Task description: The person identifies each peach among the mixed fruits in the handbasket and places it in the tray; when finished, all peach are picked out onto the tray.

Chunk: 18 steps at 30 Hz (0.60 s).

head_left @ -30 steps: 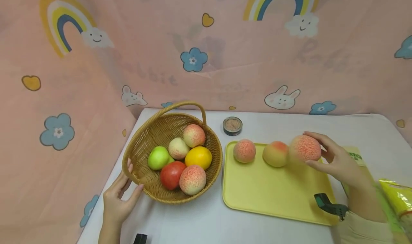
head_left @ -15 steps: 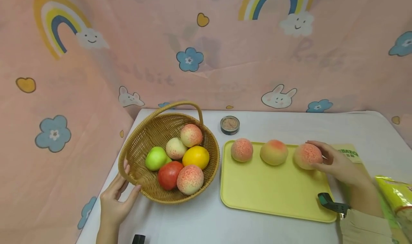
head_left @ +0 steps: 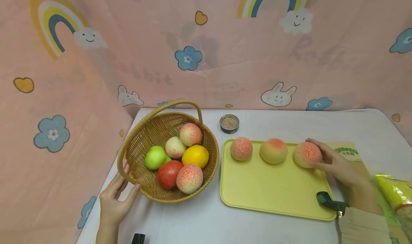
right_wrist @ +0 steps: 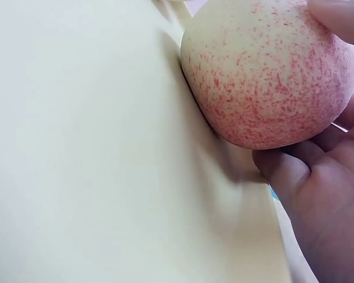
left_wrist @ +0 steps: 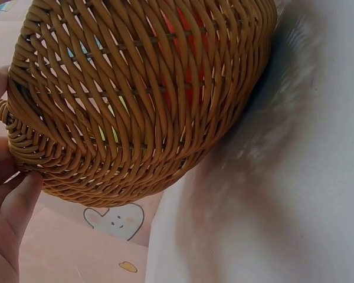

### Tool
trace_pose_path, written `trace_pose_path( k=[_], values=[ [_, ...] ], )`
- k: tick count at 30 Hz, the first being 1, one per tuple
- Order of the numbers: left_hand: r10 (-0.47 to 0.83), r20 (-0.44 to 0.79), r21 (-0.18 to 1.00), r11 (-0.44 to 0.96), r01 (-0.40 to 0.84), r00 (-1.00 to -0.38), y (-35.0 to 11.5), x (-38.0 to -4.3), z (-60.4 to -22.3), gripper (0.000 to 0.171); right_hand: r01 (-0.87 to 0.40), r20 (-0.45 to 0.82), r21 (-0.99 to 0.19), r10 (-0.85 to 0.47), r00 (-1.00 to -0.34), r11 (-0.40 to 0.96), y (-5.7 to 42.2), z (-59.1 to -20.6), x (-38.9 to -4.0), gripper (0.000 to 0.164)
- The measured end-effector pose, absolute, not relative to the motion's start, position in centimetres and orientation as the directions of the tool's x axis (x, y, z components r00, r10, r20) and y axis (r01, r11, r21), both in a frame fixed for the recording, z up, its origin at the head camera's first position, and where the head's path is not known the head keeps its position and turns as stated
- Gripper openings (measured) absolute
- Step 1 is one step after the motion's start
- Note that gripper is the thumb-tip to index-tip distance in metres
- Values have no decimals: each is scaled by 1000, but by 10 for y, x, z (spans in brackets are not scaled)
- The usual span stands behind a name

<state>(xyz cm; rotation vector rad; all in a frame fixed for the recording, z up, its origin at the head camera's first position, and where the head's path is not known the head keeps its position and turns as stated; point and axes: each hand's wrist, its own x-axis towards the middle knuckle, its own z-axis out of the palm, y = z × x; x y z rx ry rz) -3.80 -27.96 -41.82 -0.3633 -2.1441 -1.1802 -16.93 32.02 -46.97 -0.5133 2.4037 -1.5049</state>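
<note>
My left hand (head_left: pixel 114 197) grips the left rim of a wicker basket (head_left: pixel 136 144), near the foot of its handle; the thumb and fingers also show at the left of the left wrist view. Inside the tilted basket lie a green fruit (head_left: pixel 156 157), a red fruit (head_left: pixel 168 174), a yellow lemon (head_left: pixel 196 156) and several speckled peaches (head_left: pixel 190 179). On the yellow tray (head_left: pixel 267 194), my right hand (head_left: pixel 341 165) holds a speckled peach (right_wrist: pixel 265 76) at the back right, thumb and fingers round its side. Left of it sit a yellow-red peach (head_left: pixel 273 152) and another speckled peach (head_left: pixel 241 148).
A small round tin (head_left: pixel 229 123) stands behind the tray's left corner. To the right of the tray lie a green printed packet (head_left: pixel 349 152) and a shiny yellow bag (head_left: pixel 396 190). A pink patterned cloth (head_left: pixel 225 58) hangs behind the white table (head_left: pixel 186 222).
My right hand has lowered the peach onto the back right of the tray and still holds it. The left hand stays on the basket rim. The head view has shifted slightly.
</note>
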Motion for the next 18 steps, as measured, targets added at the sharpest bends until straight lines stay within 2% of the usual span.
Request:
trace_pose_path(
  k=[6, 12, 18],
  values=[
    [-70, 663, 647, 555, 523, -746, -271, -36, -408, 61, -145, -36, -907, -416, -909, 395, 319, -470, -171, 74],
    [-69, 660, 645, 562, 518, -748, -283, -39, -422, 64, -96, -79, -907, -388, -918, 411, 318, -468, -170, 78],
    [-68, 659, 647, 560, 518, -749, -286, -40, -426, 65, -113, -53, -888, -342, -938, 445, 316, -461, -168, 81]
  ],
)
